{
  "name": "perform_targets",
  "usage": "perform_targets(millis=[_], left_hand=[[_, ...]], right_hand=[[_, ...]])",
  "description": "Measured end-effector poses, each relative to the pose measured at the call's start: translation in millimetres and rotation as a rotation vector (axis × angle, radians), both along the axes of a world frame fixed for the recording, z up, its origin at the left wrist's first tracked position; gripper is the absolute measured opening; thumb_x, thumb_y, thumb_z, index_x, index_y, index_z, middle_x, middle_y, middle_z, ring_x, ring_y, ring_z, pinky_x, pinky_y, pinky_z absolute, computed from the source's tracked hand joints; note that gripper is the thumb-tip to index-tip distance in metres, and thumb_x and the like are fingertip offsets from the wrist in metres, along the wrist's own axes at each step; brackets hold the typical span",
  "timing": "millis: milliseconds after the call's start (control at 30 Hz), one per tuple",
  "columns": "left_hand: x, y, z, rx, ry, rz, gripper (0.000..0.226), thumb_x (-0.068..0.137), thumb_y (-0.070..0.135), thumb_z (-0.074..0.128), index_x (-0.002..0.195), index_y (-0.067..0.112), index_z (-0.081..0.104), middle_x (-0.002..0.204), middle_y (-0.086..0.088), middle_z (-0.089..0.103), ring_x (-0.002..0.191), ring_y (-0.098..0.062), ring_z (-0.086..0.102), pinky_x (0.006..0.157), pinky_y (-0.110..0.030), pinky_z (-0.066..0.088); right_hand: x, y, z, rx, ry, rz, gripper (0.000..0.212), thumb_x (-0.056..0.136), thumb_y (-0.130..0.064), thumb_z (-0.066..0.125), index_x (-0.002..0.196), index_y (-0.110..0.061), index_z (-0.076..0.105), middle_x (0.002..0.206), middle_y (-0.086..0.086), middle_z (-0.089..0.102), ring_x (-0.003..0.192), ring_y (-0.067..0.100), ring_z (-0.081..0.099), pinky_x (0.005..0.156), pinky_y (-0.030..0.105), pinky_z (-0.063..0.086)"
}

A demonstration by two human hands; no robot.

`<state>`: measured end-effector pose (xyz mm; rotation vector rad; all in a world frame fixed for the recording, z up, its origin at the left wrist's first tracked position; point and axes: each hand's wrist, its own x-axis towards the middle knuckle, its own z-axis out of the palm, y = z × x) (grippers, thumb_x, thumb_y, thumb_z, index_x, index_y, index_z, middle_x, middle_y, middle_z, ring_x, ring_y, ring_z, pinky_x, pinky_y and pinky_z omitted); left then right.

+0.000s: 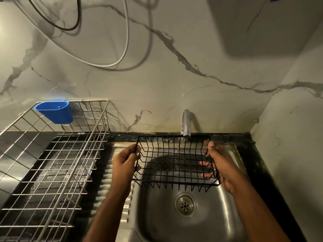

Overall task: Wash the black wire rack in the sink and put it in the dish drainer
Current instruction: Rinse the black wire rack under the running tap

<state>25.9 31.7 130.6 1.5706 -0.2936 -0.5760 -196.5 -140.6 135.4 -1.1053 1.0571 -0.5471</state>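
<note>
- I hold the black wire rack (pixel 176 161) with both my hands, above the basin of the steel sink (pixel 206 224), and it does not touch the basin.
- My left hand (pixel 125 162) grips the left end of the rack; the fingers (pixel 138 150) are curled around the side wires.
- My right hand (pixel 221 165) grips the right end; the thumb lies on the upper rim and the fingers (pixel 207 175) come through the wires from the outside.
- The chrome tap (pixel 185 123) stands at the back of the sink, and a thin stream of water (pixel 181 142) falls from it into the rack.
- The round drain (pixel 185 205) is in the basin, below the near edge of the rack.
- On the left of the sink, the steel dish drainer (pixel 57 163) stands on a dark tray (pixel 43 180) on the surface.
- A blue plastic cup (pixel 56 111) hangs on the back rim of the drainer.
- Cables (pixel 125 41) hang in front of the marble wall (pixel 174 93).
</note>
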Motion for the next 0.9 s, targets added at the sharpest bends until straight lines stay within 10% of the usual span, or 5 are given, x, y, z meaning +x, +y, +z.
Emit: perform_targets(millis=[900], left_hand=[[2.0, -4.6, 3.3, -0.007, -0.017, 0.003, 0.039, 0.095, -0.002, 0.053, 0.109, 0.028, 0.074, 0.103, 0.004, 0.078, 0.105, -0.026, 0.07, 0.074, -0.043, 0.053]], right_hand=[[1.5, -2.6, -0.6, -0.005, -0.011, 0.0, 0.057, 0.088, -0.062, 0.048, 0.138, -0.036, 0.053, 0.141, 0.003, 0.054, 0.112, 0.031, 0.062, 0.063, 0.04, 0.057]])
